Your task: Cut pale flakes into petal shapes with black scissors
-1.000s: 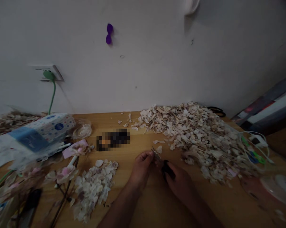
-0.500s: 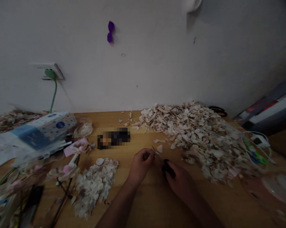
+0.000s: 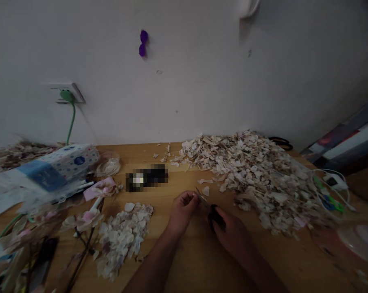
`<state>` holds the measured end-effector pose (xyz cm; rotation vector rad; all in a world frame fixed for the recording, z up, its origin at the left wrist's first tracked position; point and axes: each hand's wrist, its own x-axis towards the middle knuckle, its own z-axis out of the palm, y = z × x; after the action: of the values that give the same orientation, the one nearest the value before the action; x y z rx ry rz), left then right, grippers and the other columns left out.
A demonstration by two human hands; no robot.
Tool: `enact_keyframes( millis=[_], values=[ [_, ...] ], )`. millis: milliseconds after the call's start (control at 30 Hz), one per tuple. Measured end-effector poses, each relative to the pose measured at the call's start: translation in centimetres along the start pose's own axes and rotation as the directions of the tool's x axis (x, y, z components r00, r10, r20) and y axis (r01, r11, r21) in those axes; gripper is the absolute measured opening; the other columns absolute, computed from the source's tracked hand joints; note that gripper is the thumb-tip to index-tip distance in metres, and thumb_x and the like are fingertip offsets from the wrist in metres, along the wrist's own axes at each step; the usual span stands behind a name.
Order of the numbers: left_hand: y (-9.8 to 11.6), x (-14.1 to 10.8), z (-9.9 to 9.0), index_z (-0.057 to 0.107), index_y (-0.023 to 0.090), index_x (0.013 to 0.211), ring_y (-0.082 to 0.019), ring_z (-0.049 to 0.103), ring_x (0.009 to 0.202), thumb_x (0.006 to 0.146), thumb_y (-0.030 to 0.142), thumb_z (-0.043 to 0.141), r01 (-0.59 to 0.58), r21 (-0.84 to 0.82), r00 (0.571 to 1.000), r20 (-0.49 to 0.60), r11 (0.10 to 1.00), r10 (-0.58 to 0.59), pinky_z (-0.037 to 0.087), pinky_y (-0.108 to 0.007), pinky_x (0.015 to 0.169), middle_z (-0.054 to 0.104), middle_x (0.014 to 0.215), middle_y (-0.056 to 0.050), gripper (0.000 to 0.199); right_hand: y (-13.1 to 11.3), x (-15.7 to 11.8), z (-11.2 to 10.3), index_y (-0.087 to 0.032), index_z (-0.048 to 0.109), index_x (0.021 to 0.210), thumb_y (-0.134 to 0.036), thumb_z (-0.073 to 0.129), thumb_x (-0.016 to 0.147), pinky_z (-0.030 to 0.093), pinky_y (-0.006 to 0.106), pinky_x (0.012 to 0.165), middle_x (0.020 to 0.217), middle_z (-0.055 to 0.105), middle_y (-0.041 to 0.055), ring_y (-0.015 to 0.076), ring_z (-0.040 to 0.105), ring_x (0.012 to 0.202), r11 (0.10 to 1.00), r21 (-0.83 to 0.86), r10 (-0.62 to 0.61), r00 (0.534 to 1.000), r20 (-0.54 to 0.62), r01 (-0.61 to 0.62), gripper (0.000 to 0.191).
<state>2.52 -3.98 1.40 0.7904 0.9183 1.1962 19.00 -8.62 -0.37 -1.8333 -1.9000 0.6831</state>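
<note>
My left hand [image 3: 181,212] is closed in a pinch over the wooden table, near the middle. A small pale petal-like piece [image 3: 195,196] shows at its fingertips, mostly hidden by them. In my right hand [image 3: 235,234] is a pair of scissors [image 3: 217,217] with black handles, and its blades point up and left at the left fingertips. Just beyond the blades a loose pale petal [image 3: 205,190] lies on the wood. To the left of my left forearm is a small pile of pale, flat petals [image 3: 125,230].
A large heap of dried petals [image 3: 248,171] covers the back right. Left stand a tissue pack [image 3: 62,162], flower stems [image 3: 88,240] and a pink card [image 3: 98,188]. A blurred-out dark object [image 3: 155,175] lies behind my hands. A white cable [image 3: 344,177] sits far right.
The view has shifted very slightly. Both hands and the scissors stay in nearly the same place, and the lit patch on the blurred-out object has turned from orange to whitish.
</note>
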Motion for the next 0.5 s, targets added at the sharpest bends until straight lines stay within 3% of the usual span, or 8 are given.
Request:
enact_keyframes(
  millis=[167,500],
  values=[
    [1.4,0.1,-0.2,0.064,0.016,0.068,-0.011,0.051,0.059,0.065,0.046,0.076,-0.053,0.161,0.999,0.018,0.986,0.051,0.04,-0.022,0.059,0.059,0.062,0.001,0.032,0.1,0.1,-0.1,-0.018,0.062,0.117,-0.027,0.052,0.082,0.052,0.04,0.087,0.112,0.069,0.0135,0.0271,0.066,0.1,1.0,0.009,-0.008,1.0,-0.003,0.008,0.038],
    [1.2,0.4,-0.8,0.066,0.015,0.073,-0.012,0.052,0.059,0.069,0.047,0.072,-0.073,0.218,0.997,0.037,0.973,0.066,0.04,-0.023,0.058,0.06,0.063,0.0,0.033,-0.8,-0.1,-0.7,-0.013,0.06,0.119,-0.026,0.047,0.083,0.051,0.042,0.09,0.115,0.067,0.0158,0.0281,0.064,0.103,1.0,-0.026,-0.002,0.999,0.035,0.002,0.04]
  ],
)
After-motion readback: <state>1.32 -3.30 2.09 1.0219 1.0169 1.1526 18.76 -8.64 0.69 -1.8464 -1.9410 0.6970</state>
